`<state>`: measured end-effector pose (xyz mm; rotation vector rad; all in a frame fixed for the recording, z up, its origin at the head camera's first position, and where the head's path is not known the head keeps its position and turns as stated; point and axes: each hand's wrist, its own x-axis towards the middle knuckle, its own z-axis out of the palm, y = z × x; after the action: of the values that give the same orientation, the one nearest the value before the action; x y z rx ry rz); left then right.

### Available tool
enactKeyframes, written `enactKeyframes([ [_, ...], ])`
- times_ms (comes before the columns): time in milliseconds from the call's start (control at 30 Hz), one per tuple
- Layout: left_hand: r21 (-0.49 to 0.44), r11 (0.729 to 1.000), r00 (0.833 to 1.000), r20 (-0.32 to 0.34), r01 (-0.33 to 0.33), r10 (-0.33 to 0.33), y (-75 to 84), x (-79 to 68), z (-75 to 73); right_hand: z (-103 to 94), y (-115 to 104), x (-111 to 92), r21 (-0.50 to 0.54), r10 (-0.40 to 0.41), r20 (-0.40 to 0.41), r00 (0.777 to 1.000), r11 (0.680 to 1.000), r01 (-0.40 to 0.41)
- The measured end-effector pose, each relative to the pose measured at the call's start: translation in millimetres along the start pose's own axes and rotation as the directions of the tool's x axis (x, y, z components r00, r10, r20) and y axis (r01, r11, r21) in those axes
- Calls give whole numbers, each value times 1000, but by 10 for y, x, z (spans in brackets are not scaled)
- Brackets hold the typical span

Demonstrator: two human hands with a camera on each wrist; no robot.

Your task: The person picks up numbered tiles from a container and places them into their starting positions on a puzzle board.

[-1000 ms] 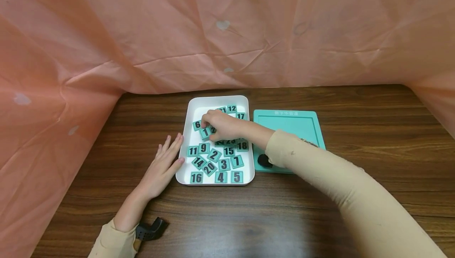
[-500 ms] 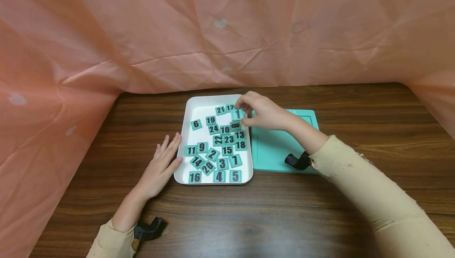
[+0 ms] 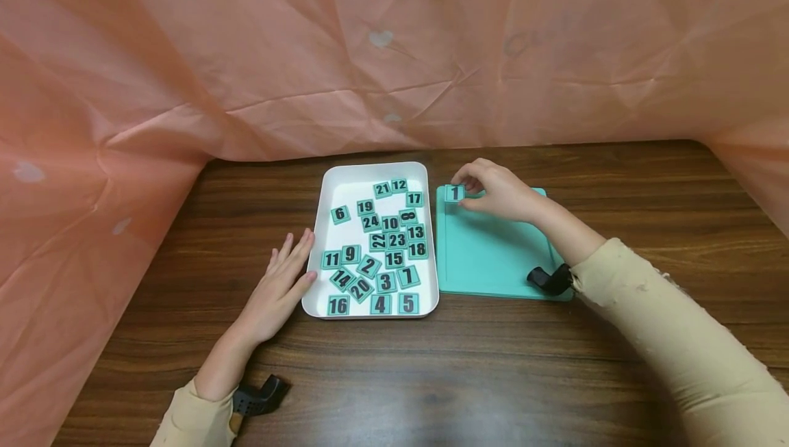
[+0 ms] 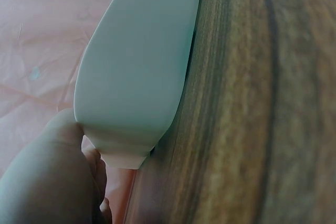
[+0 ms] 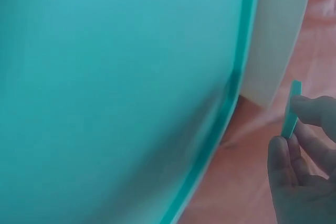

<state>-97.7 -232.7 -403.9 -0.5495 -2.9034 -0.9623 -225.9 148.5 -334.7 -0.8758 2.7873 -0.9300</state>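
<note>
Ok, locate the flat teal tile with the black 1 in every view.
Head: the flat teal tile is just right of centre, in the bare right hand.
Left wrist: not visible.
Right wrist: the tile is at right, nearly edge-on.
Shared landmark: the white rectangular tray.

Before me: dark brown wood-grain table (image 3: pixel 394 378) | left of its middle: white tray (image 3: pixel 345 187), flat, long sides running near to far | just right of that: turquoise board (image 3: pixel 493 255), flat; I can't tell whether they touch
</note>
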Motion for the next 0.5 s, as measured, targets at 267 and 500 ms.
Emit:
enactKeyframes([
  [267,4,1000,1000,-3,-4,5,-4,-4,-5,47,105,75,-10,29,39,999,1000,-29],
  [500,-1,1000,1000,-4,0,0,7,-10,-4,101,161,94,-48,53,76,996,998,-49],
])
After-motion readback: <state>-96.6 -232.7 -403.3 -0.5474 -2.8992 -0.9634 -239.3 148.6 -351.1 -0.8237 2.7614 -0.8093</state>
